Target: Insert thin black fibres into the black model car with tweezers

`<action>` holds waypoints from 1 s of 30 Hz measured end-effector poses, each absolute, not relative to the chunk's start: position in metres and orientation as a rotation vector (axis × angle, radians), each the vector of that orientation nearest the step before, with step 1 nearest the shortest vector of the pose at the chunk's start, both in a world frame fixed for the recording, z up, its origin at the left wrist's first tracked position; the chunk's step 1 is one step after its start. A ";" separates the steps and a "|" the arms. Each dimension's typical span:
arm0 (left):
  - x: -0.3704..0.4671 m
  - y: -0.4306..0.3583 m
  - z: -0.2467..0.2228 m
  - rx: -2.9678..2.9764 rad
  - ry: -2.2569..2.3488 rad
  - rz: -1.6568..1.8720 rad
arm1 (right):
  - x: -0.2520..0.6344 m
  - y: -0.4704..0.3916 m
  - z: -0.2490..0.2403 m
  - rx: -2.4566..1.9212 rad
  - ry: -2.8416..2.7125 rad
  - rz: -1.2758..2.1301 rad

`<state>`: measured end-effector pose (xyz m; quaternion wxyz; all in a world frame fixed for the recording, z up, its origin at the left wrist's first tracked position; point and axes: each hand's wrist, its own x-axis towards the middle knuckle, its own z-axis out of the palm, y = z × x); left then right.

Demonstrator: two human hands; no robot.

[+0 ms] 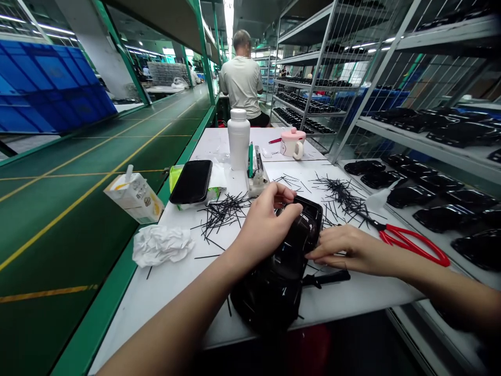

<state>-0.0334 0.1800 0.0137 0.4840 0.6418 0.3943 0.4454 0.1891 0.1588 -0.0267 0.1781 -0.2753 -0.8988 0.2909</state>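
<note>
A glossy black toy car body shell (274, 271) lies on the white table in front of me, its far end turned away. My left hand (270, 211) is closed over that far end, thumb and fingers gripping it. Against the shell's right side, my right hand (344, 248) has its fingers pressed together; what is between the fingertips is hidden. Just below it lies a slim black tool (329, 278). Red-handled scissors (415, 243) rest by my right wrist. Thin black strips are heaped in a left pile (225, 214) and a right pile (340, 190).
Beyond the shell stand a white bottle (238, 138), a small holder with pens (257, 180) and a pink-lidded mug (293, 143). At left are a phone (191, 181), crumpled tissue (162, 245) and a drink carton (135, 197). Racks of black shells (410, 196) line the right; a person (240, 78) sits ahead.
</note>
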 end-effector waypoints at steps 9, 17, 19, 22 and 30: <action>-0.032 0.181 0.013 1.532 0.912 1.073 | 0.189 0.160 -0.033 -0.742 -2.549 0.815; -0.031 0.183 0.013 1.516 0.892 1.035 | 0.186 0.167 -0.033 -0.635 -2.633 0.759; -0.031 0.183 0.013 1.511 0.900 1.032 | 0.186 0.168 -0.032 -0.616 -2.647 0.756; -0.032 0.183 0.012 1.501 0.911 1.018 | 0.185 0.170 -0.031 -0.564 -2.658 0.756; -0.032 0.180 0.013 1.618 0.896 0.922 | 0.181 0.174 -0.023 -0.664 -2.619 1.006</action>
